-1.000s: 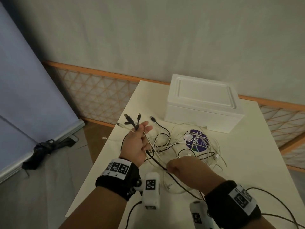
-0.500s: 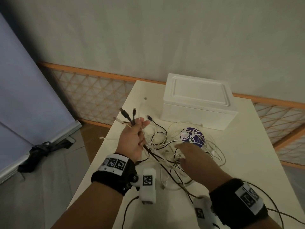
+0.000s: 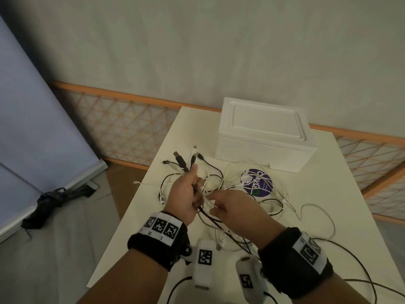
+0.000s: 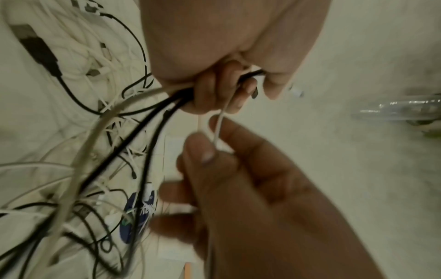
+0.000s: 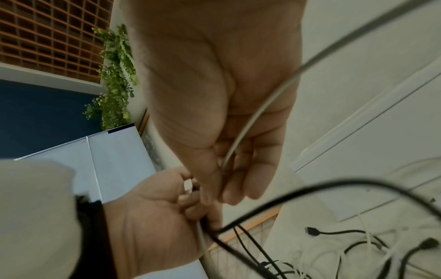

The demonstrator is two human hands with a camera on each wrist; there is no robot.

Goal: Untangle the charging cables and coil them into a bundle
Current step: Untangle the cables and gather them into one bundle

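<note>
**Plug ends gathered, one white lead being passed across**

While the tangle (image 3: 238, 194) lay spread on the table (image 3: 317, 216), a handful of cable ends was held upright in the left hand (image 3: 186, 198), fingers curled round them, with the plugs (image 3: 186, 159) fanning out past the fingertips toward the far edge. The right hand (image 3: 232, 211) was seen just beside it, almost touching, pinching a thin white lead (image 4: 218, 128) between thumb and forefinger.

The relation that matters for the coming move was judged to be this one: the white lead ran nearly straight from the right pinch up into the left fist — its long axis pointing from one hand to the other — so the left hand was the nearer receiver. The held strands trailed down from the fist toward the person and back into the pile, black and white loops crossing one another; which strand belonged to which plug could not be told.

A purple disc (image 3: 257, 182) lay under the loops, to the right of the hands. Behind the pile a white foam box (image 3: 263, 137) stood with its lid on — nothing of its contents could be seen.

The untangling was judged to be at an early stage: ends collected, lengths not yet freed, no coil formed.
</note>
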